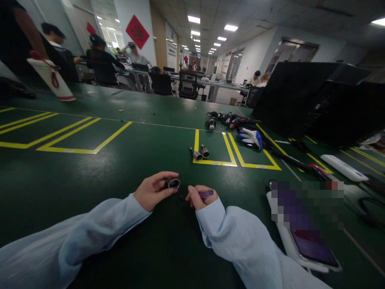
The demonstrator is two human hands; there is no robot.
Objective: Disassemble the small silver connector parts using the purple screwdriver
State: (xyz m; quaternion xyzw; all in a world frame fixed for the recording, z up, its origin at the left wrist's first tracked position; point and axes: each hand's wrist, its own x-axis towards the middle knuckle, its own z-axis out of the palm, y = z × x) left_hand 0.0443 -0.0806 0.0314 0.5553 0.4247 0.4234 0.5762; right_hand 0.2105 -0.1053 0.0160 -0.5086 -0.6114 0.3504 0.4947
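My left hand (pixel 155 190) is closed around a small metal cup-shaped part (pixel 173 184), its round open end facing right. A short distance to the right, my right hand (pixel 202 196) grips a slim tool with a translucent purple handle (pixel 207 194). The tool's dark tip (pixel 181 198) points left, below the metal part and apart from it. What kind of tool it is, I cannot make out. Beyond my hands, two similar metal cups with thin stems, one (pixel 197 155) beside the other (pixel 205 151), lie at the left corner of a yellow-taped box.
Farther back lie several dark metal parts (pixel 211 124) and a blue-and-white glove (pixel 251 137). At right are a phone (pixel 315 249), a white elongated device (pixel 343 167), cables and black monitors (pixel 294 100). A white cylindrical container (pixel 52 78) stands far left. People sit at desks behind.
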